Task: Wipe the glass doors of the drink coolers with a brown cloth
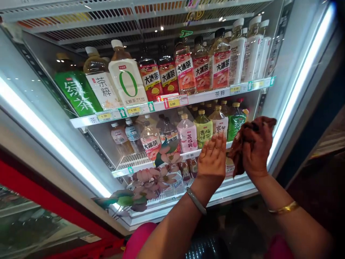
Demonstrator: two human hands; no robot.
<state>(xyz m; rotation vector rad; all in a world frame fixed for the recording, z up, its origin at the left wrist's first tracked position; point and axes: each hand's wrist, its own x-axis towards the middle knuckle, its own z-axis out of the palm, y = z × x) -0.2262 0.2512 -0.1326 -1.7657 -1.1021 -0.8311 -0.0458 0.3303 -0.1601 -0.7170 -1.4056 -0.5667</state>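
Note:
My left hand (pixel 212 158) is open, its fingers stretched upward and close together, and it appears to lie flat against the glass door of a drinks fridge. To its right, my right hand (pixel 258 147) grips a crumpled brown cloth (pixel 238 154) at the glass. The cloth hides part of the lower bottles and the shelf edge. Behind my left fingertips stand a pink bottle (pixel 188 135) and a yellow-green bottle (pixel 205 129). A green bottle (pixel 236 122) shows just above the cloth.
Tall tea bottles (pixel 128 79) line the upper shelf, with price tags (pixel 172 103) along its edge. Flower decals (pixel 151 180) cover the lower left of the glass. Bright light strips (pixel 304 68) run down both sides. A red frame (pixel 54 201) stands at the left.

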